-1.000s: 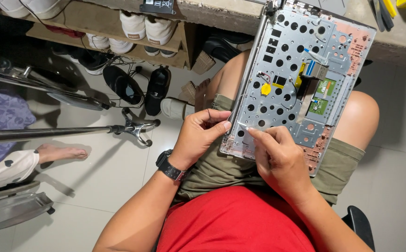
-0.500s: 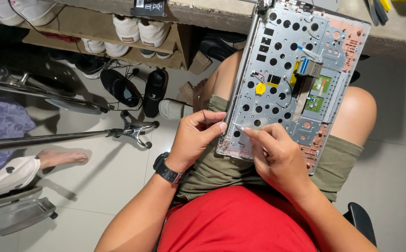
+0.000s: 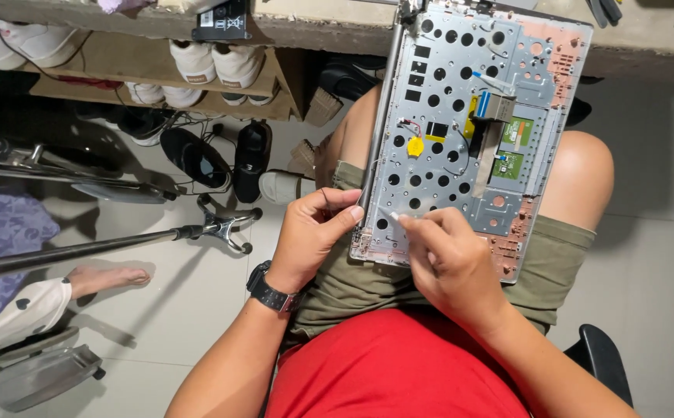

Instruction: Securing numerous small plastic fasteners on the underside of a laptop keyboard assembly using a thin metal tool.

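Panel: silver perforated laptop panel (image 3: 461, 116) lying across the lap, far edge against the bench (image 3: 646, 39).
Left hand (image 3: 310, 236): gripping the panel's near left edge, thumb on top.
Right hand (image 3: 449, 263): fingertips pinched together on the panel's near end; anything held too small to tell.
Floor: shoes (image 3: 252, 159), a crutch (image 3: 120, 244).

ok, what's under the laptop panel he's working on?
The metal panel lies across the person's thighs in olive shorts, its far end against the ledge. Left hand grips its near-left edge, right hand on top. The underside is hidden.
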